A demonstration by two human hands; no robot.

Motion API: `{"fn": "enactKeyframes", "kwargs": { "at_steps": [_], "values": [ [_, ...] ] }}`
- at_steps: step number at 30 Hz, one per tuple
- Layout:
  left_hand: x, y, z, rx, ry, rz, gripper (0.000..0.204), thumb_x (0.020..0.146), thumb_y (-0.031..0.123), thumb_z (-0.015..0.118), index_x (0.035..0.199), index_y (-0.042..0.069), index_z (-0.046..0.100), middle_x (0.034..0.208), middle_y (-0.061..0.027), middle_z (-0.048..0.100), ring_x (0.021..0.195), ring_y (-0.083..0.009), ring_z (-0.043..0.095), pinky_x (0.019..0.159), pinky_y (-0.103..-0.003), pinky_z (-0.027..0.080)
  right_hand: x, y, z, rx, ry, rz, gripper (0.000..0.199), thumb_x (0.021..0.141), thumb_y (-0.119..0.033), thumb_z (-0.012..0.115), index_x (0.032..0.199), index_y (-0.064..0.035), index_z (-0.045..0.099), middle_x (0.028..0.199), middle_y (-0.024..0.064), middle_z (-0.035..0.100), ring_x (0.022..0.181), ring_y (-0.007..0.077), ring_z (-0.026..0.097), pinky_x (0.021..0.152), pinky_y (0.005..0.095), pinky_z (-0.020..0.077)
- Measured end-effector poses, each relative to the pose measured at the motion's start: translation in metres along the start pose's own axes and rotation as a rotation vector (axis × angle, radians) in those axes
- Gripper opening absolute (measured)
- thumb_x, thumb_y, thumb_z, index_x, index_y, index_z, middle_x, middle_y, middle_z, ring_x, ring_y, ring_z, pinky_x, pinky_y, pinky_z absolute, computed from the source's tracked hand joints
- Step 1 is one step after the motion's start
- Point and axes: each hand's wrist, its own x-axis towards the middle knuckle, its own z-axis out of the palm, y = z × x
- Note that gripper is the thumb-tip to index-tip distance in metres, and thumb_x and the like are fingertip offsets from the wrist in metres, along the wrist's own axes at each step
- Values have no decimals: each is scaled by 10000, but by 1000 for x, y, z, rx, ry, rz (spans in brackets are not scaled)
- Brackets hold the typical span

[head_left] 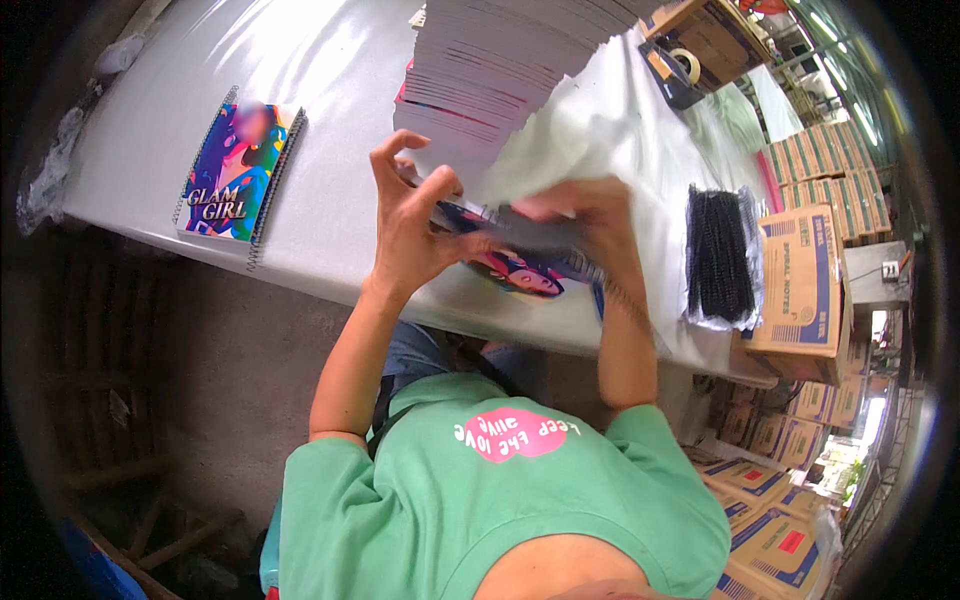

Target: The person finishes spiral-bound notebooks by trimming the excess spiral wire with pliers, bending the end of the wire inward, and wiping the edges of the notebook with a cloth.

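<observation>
A notebook with a colourful illustrated cover (pixel 525 277) is tilted between my hands above the table's near edge. My left hand (pixel 410 215) grips its left end, thumb on the near side and the index finger raised and curled. At its upper right side, my right hand (pixel 600 215) is smeared by motion, so its finger closure is unclear. Blurred dark spiral wire runs along the notebook under that hand, and a loose end trails by the wrist. A second, bound notebook (pixel 232 180) with a similar cover lies flat to the left.
A tall stack of paper sheets (pixel 480 80) stands on the white-covered table (pixel 330 190) ahead. To the right lie a bundle of black spiral coils (pixel 720 255) and a cardboard box (pixel 797 285). A tape dispenser (pixel 675 75) sits far right; more cartons (pixel 775 540) are stacked below right.
</observation>
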Motion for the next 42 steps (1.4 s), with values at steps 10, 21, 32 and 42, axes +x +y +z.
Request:
{"fn": "enactKeyframes", "kwargs": {
  "at_steps": [10, 21, 32, 42],
  "values": [
    [9, -5, 8, -43, 17, 48, 593, 414, 533, 832, 745, 100, 598, 1147, -110, 296, 1054, -265, 336, 768, -359, 374, 2, 14, -6, 126, 129, 212, 130, 696, 23, 633, 811, 33, 695, 823, 167, 685, 760, 218, 673, 737, 292, 526],
    [11, -10, 10, -128, 7, 10, 558, 419, 441, 870, 734, 93, 568, 1127, -125, 305, 1096, -285, 329, 796, -384, 377, 1, 1, -9, 28, 14, 194, 254, 651, 91, 584, 864, 13, 701, 857, 124, 693, 798, 179, 666, 739, 259, 512],
    [12, -10, 12, -150, -4, 24, 527, 447, 447, 860, 737, 101, 589, 1165, -115, 294, 1151, -280, 324, 823, -395, 401, -12, 29, -16, 221, 243, -71, 238, 676, 45, 636, 911, 74, 656, 875, 166, 671, 778, 193, 642, 724, 279, 508],
    [-11, 9, 9, 193, 134, 96, 441, 537, 374, 861, 839, 173, 610, 1198, -116, 274, 988, -242, 386, 742, -347, 378, -33, -15, -90, -265, 62, 433, 368, 826, -87, 623, 1189, -54, 576, 1183, 88, 601, 1092, 182, 547, 972, 313, 405]
  ]
}}
